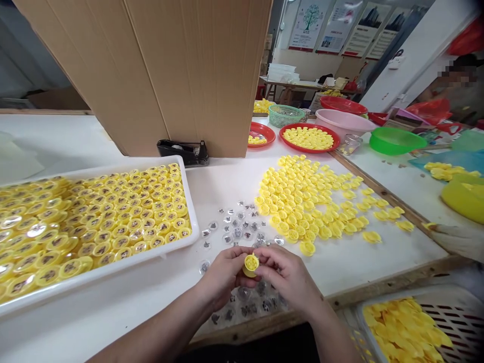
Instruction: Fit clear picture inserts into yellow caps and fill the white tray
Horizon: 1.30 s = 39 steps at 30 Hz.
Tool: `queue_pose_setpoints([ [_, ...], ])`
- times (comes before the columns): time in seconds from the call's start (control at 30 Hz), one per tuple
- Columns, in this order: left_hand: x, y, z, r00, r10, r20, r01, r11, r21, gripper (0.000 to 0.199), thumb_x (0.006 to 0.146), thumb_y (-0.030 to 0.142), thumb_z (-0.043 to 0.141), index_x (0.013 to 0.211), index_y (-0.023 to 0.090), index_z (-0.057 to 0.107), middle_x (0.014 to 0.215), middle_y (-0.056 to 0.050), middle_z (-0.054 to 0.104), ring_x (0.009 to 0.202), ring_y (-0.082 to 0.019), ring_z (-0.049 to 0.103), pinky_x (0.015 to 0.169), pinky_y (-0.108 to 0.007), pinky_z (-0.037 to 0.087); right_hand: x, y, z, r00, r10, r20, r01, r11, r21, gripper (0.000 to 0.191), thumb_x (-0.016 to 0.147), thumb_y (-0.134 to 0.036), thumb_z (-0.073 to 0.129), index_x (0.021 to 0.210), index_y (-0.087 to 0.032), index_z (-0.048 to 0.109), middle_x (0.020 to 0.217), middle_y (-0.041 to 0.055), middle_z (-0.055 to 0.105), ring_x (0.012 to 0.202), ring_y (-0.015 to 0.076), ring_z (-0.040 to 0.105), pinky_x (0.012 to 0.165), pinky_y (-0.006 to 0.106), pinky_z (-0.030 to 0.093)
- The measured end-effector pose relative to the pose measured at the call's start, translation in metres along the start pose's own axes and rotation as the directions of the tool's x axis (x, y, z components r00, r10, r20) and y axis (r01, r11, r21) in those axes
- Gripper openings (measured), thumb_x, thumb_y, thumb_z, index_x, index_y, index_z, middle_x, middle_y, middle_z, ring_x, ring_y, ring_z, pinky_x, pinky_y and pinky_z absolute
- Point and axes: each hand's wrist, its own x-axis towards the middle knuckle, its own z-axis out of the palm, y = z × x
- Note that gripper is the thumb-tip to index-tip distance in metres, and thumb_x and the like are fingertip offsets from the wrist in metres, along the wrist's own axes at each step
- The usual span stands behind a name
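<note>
The largest thing before me is the white desk [223, 182]. On it, in front of me, stands a tall sheet of cardboard [196, 75], perhaps the side of a box. To my left is the white tray [193, 224], full of yellow cups with small printed pictures on top. To my right spreads a heap of yellow pieces [298, 194], and below the desk edge there is a basket [459, 312] holding more yellow pieces. A black tape holder [183, 153] sits at the foot of the cardboard. Next in size come my two hands, and then the clear discs [237, 233], scattered on the desk beyond and beneath them.

The smallest thing I describe is the one yellow cup [250, 266] that I hold. I judge it to be light, rather stiff plastic, a little slippery, and not easily broken. It seems best to take it by the outer wall, with gentle fingers, so that the mouth remains free. The cup is above the desk, between my hands, its open mouth tilted toward me. My left hand [223, 272] is closed around its left side and underside; my right hand [289, 272] pinches it at the right edge. What lies inside the cup is yellow, but too small to tell.
</note>
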Motion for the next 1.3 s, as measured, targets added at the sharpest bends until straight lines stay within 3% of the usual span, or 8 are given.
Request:
queue_pose_setpoints([
  [0.1, -0.002, 0.001, -0.004, 0.997, 0.006, 0.072, -0.004, 1.0, -0.026, 0.024, 0.079, 0.031, 0.063, 0.093, 0.012, 0.059, 0.07, -0.004, 0.06, 0.054, -0.009, 0.058, 0.044, -0.015, 0.043, 0.0, 0.001, 0.0, 1.0, -0.014, -0.023, 0.015, 0.998, 0.054, 0.022, 0.08, -0.015, 0.06, 0.099, -0.024, 0.066, 0.089, 0.0009, 0.06, 0.074, 0.0141, 0.059, 0.068, 0.027, 0.049],
  [0.23, -0.005, 0.0, -0.006, 0.993, 0.066, 0.101, -0.055, 0.992, -0.113, 0.027, 0.078, 0.034, 0.067, 0.089, 0.013, 0.055, 0.077, -0.005, 0.062, 0.063, -0.011, 0.061, 0.055, -0.018, 0.048, -0.003, -0.001, -0.001, 0.997, -0.043, -0.065, 0.047, 0.997, 0.069, 0.018, 0.083, -0.019, 0.057, 0.1, -0.022, 0.063, 0.093, 0.0035, 0.063, 0.079, 0.0157, 0.06, 0.072, 0.029, 0.05],
  [0.33, -0.006, -0.002, -0.004, 0.989, 0.125, 0.075, -0.111, 0.979, -0.17, 0.03, 0.075, 0.031, 0.072, 0.092, 0.016, 0.053, 0.088, -0.005, 0.062, 0.076, -0.013, 0.062, 0.068, -0.022, 0.05, -0.005, -0.003, 0.0, 0.995, -0.049, -0.09, 0.051, 0.998, 0.023, 0.019, 0.085, -0.02, 0.056, 0.102, -0.022, 0.061, 0.096, 0.0037, 0.064, 0.082, 0.0162, 0.062, 0.075, 0.029, 0.051],
  [0.47, -0.005, -0.007, -0.003, 0.984, 0.168, 0.055, -0.154, 0.968, -0.197, 0.031, 0.075, 0.032, 0.072, 0.095, 0.019, 0.052, 0.089, -0.003, 0.061, 0.083, -0.014, 0.061, 0.075, -0.026, 0.05, -0.008, -0.006, 0.003, 0.99, -0.055, -0.131, 0.049, 0.998, -0.046, 0.02, 0.084, -0.018, 0.056, 0.103, -0.022, 0.059, 0.093, 0.0021, 0.066, 0.08, 0.0152, 0.063, 0.073, 0.027, 0.052],
  [0.63, -0.006, -0.013, -0.005, 0.984, 0.159, 0.084, -0.146, 0.979, -0.142, 0.037, 0.076, 0.034, 0.07, 0.107, 0.017, 0.058, 0.098, -0.005, 0.061, 0.086, -0.014, 0.059, 0.076, -0.026, 0.049, -0.008, -0.01, 0.006, 0.967, -0.195, -0.162, 0.163, 0.967, -0.194, 0.018, 0.084, -0.016, 0.056, 0.1, -0.021, 0.062, 0.093, 0.0049, 0.067, 0.082, 0.0173, 0.063, 0.072, 0.03, 0.052],
  [0.87, -0.009, -0.019, -0.007, 0.985, 0.168, 0.041, -0.158, 0.972, -0.176, 0.034, 0.071, 0.033, 0.075, 0.097, 0.017, 0.059, 0.091, -0.003, 0.062, 0.079, -0.012, 0.059, 0.076, -0.026, 0.049, -0.011, -0.012, 0.008, 0.979, -0.197, -0.048, 0.177, 0.945, -0.277, 0.029, 0.086, -0.012, 0.051, 0.112, -0.023, 0.059, 0.096, 0.0063, 0.065, 0.086, 0.0182, 0.062, 0.074, 0.031, 0.052],
  [1.13, -0.012, -0.022, -0.004, 0.992, 0.127, 0.024, -0.119, 0.969, -0.216, 0.04, 0.066, 0.032, 0.079, 0.096, 0.017, 0.056, 0.092, -0.005, 0.064, 0.082, -0.016, 0.061, 0.081, -0.032, 0.049, -0.007, -0.012, -0.001, 0.991, -0.131, 0.039, 0.137, 0.952, -0.274, 0.027, 0.078, -0.007, 0.057, 0.097, -0.024, 0.063, 0.086, 0.0014, 0.063, 0.074, 0.0153, 0.061, 0.065, 0.027, 0.049],
  [1.3, -0.013, -0.021, -0.003, 0.986, 0.166, 0.025, -0.157, 0.965, -0.209, 0.038, 0.067, 0.033, 0.079, 0.092, 0.017, 0.055, 0.092, -0.004, 0.063, 0.085, -0.016, 0.061, 0.082, -0.033, 0.049, -0.003, -0.016, -0.004, 0.989, -0.122, 0.081, 0.139, 0.954, -0.265, 0.031, 0.079, -0.007, 0.056, 0.103, -0.025, 0.063, 0.088, 0.0029, 0.063, 0.079, 0.0167, 0.061, 0.07, 0.03, 0.051],
])
